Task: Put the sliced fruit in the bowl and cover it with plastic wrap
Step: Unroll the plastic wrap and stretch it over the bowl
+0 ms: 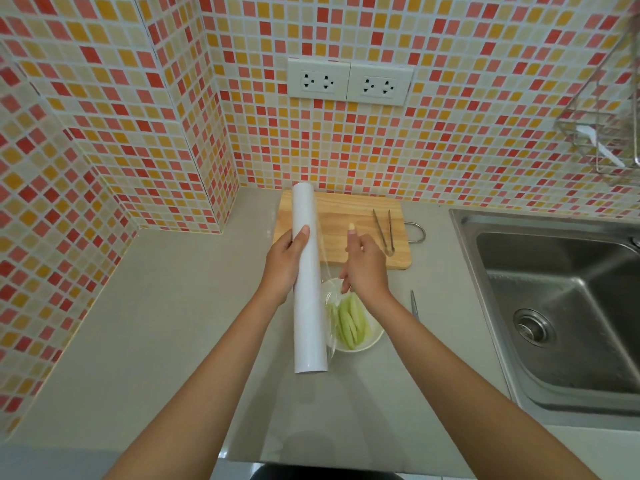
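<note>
My left hand (pixel 284 261) grips a long white roll of plastic wrap (pixel 308 306), held lengthwise above the counter. A clear sheet of wrap (pixel 329 296) comes off the roll's right side, and my right hand (pixel 363 268) pinches its edge just right of the roll. Below the hands stands a white bowl (pixel 375 336) holding pale green sliced fruit (pixel 351 322). The roll and the loose film hide the bowl's left part.
A wooden cutting board (pixel 346 211) lies behind the bowl with metal tongs (pixel 384 230) on it. Scissors (pixel 414 304) lie right of the bowl. A steel sink (pixel 561 306) fills the right side. Tiled walls close the back and left; a wire rack (pixel 599 133) hangs at upper right.
</note>
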A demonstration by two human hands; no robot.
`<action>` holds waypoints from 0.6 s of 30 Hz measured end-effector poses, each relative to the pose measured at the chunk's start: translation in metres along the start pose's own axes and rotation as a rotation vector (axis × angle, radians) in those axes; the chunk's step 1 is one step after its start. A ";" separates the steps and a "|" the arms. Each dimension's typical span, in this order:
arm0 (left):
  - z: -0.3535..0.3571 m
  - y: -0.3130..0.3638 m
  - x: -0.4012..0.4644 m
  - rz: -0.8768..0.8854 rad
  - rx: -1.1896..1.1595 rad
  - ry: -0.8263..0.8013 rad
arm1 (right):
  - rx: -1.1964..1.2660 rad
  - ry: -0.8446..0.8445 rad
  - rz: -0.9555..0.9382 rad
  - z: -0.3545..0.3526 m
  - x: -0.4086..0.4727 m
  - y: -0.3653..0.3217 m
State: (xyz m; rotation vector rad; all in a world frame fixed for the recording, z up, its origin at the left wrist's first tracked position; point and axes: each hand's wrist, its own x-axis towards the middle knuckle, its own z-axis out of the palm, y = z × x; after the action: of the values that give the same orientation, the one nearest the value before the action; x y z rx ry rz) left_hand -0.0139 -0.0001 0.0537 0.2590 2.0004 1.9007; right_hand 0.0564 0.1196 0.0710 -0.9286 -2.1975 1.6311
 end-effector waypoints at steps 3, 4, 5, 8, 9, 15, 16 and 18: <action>0.003 0.002 -0.001 0.004 0.000 -0.016 | -0.117 -0.172 0.046 0.009 -0.006 0.003; 0.005 0.002 -0.002 0.008 -0.001 -0.021 | -0.118 -0.197 0.010 0.013 -0.008 0.005; 0.006 0.002 -0.001 0.009 0.001 -0.023 | -0.090 -0.203 -0.032 0.016 -0.010 0.007; 0.005 0.003 -0.001 -0.010 -0.013 -0.037 | -0.006 -0.132 -0.088 0.016 -0.011 0.012; 0.004 0.004 0.000 -0.018 -0.021 -0.049 | 0.015 -0.107 -0.084 0.015 -0.011 0.013; 0.001 0.006 -0.002 -0.143 -0.083 -0.125 | 0.053 -0.033 -0.064 0.014 -0.014 0.022; 0.002 0.006 -0.003 -0.186 -0.106 -0.124 | 0.040 -0.023 -0.069 0.014 -0.014 0.024; 0.007 0.006 -0.005 -0.239 -0.126 -0.122 | -0.008 -0.004 -0.101 0.015 -0.014 0.026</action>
State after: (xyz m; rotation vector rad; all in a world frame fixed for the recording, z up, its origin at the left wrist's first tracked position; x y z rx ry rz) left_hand -0.0072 0.0045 0.0606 0.0937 1.7400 1.8050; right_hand 0.0675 0.1040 0.0442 -0.8030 -2.2170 1.5809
